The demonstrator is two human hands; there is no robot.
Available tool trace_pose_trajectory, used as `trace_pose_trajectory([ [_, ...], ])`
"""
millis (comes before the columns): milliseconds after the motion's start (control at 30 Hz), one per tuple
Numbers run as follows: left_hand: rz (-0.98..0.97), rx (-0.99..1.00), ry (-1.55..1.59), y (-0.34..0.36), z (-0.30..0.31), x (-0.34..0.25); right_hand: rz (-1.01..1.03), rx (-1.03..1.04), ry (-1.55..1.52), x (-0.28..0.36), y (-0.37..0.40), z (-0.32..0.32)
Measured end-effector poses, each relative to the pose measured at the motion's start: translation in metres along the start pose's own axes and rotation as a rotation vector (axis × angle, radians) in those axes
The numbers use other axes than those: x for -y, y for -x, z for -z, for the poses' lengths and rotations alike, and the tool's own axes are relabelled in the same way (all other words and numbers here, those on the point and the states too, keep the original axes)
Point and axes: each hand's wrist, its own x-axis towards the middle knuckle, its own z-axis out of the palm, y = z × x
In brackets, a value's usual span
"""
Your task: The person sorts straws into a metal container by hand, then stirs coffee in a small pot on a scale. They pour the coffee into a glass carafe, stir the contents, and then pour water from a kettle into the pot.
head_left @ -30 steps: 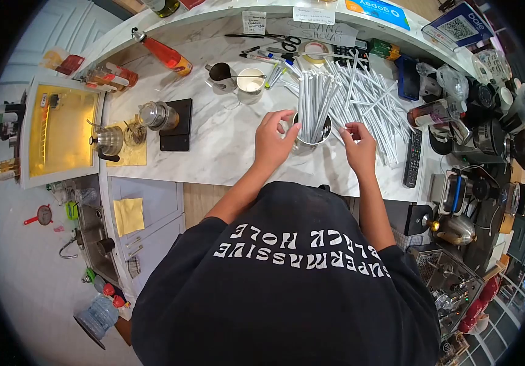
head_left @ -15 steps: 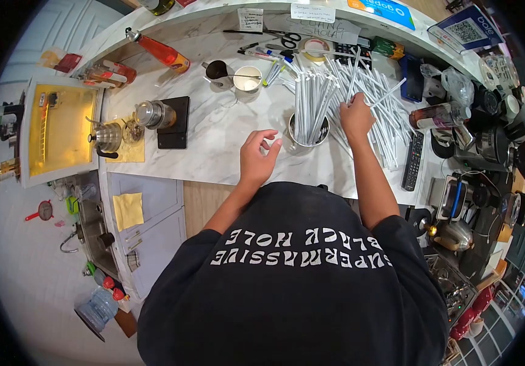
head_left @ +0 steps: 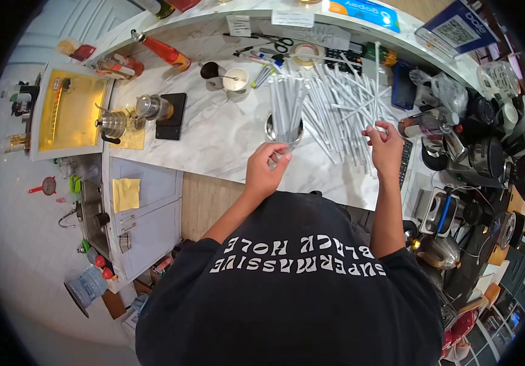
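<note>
A paper-wrapped straw rises from the fingertips of my right hand, which pinches its near end over the pile. Loose white wrapped straws lie criss-crossed on the counter, left of and beyond that hand. A metal cup stands to their left, packed with a bundle of upright straws. Just in front of the cup is my left hand, its fingers loosely curved with the thumb apart and nothing seen between them. Its fingertips are close to the cup's near rim.
Pens, scissors and a tape roll lie behind. A white cup and dark metal jug stand back left. Further left are a black scale and kettle. A remote lies right, beside bottles and appliances.
My right hand has drawn back from the pile and to the right, now with a straw standing up from its fingers. The left hand remains near the cup. The camera view has shifted.
</note>
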Motion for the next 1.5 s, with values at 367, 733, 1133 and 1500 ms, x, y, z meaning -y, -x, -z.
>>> trace_pose_trajectory([
  [367, -0.245, 0.071, -0.296, -0.104, -0.164, -0.024, -0.089, -0.086, -0.12, -0.066, 0.018, 0.054],
  [733, -0.078, 0.252, -0.713, -0.148, -0.212, 0.016, -0.118, -0.055, -0.124, -0.077, 0.027, 0.073],
  [1133, 0.04, 0.097, -0.082, -0.052, -0.12, 0.001, 0.167, -0.176, 0.092, -0.047, 0.036, 0.041],
  [1500, 0.18, -0.09, 0.139, -0.016, 0.014, 0.008, 0.373, 0.075, 0.147, 0.011, 0.039, -0.088],
])
